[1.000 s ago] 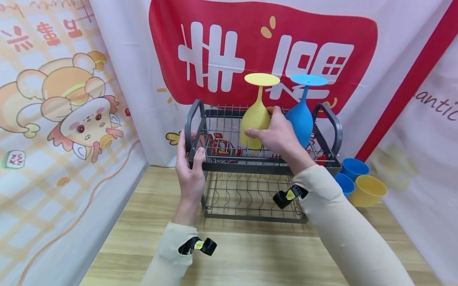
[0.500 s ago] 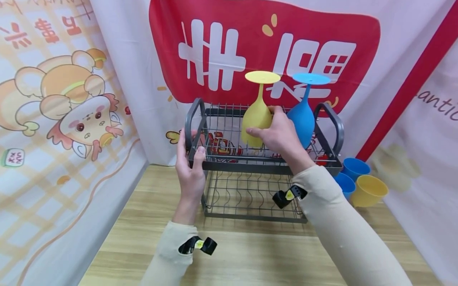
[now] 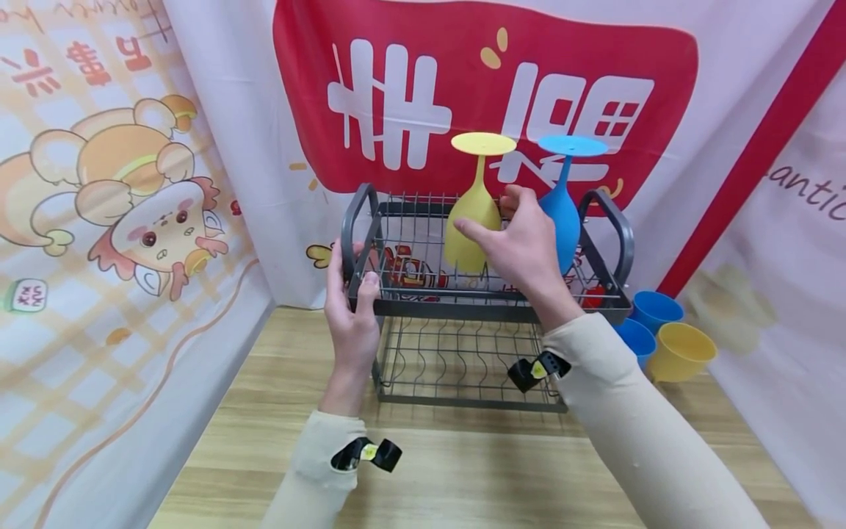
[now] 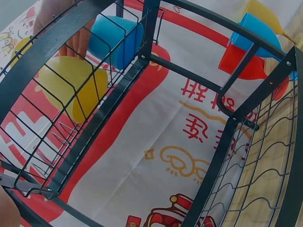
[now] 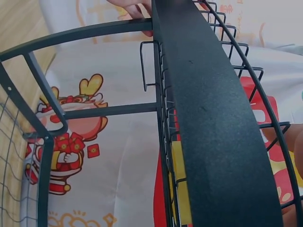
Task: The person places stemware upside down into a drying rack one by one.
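Note:
A yellow goblet (image 3: 471, 246) and a blue goblet (image 3: 563, 224) stand upside down on the top tier of a dark grey two-tier dish rack (image 3: 456, 312). My right hand (image 3: 525, 246) is between them, its thumb in front of the yellow bowl and its fingers loosely raised behind. Whether the thumb still touches the goblet is hard to tell. With my left hand (image 3: 350, 323) I grip the left end of the rack, thumb on the front corner. In the left wrist view, the yellow bowl (image 4: 71, 85) and blue bowl (image 4: 113, 40) show through the wires.
Beside the rack's right end stand two blue cups (image 3: 657, 310) and a yellow cup (image 3: 681, 351). The left wrist view also shows a red goblet (image 4: 241, 64) there. The rack stands on a wooden table (image 3: 449, 470), with printed cloths behind and at the sides.
My right hand has loosened from the yellow goblet and shifted slightly up and right, towards the blue one. The goblets, the rack and my left hand stay put.

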Motion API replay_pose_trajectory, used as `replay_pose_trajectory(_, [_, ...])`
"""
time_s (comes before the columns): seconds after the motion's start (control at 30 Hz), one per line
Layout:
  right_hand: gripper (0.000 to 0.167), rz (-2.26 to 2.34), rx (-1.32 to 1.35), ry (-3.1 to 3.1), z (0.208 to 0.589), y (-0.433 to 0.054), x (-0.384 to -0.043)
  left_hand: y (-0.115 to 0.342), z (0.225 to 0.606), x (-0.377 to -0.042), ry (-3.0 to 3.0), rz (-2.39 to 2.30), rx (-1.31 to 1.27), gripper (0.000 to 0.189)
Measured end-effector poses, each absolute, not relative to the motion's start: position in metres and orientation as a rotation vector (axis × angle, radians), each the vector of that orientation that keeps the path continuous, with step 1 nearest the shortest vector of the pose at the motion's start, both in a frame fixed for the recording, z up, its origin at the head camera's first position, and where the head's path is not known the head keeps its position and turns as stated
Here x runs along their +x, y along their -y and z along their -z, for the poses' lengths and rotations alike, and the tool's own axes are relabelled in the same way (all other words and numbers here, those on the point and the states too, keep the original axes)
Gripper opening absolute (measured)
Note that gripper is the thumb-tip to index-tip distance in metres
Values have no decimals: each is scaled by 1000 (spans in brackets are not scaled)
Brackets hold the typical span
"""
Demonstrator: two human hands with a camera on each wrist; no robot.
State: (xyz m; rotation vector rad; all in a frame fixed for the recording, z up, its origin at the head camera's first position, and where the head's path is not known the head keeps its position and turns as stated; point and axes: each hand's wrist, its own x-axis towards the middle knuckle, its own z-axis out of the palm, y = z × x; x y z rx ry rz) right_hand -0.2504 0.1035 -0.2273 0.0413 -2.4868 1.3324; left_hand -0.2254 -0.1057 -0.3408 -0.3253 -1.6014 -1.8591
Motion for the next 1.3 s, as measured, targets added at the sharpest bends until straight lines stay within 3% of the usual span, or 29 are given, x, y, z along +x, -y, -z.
replay_pose_trajectory(0.37, [86,-1426,156,2311,227,-113,-234,106,342,-226,1595,1864,-330,63])
replay_pose_trajectory(0.7, [80,-1408,264,2282,226,-151,-212,106,343,-229,1576,1861,-352,62])
replay_pose_trajectory(1.07, [45,-1369,290,1943,248,-220,-190,107,343,-227,1561,1869,-349,63])
replay_pose_trajectory(1.3, [42,-1308,71,1924,284,-272,-190,107,342,-228,1546,1902,-379,63])
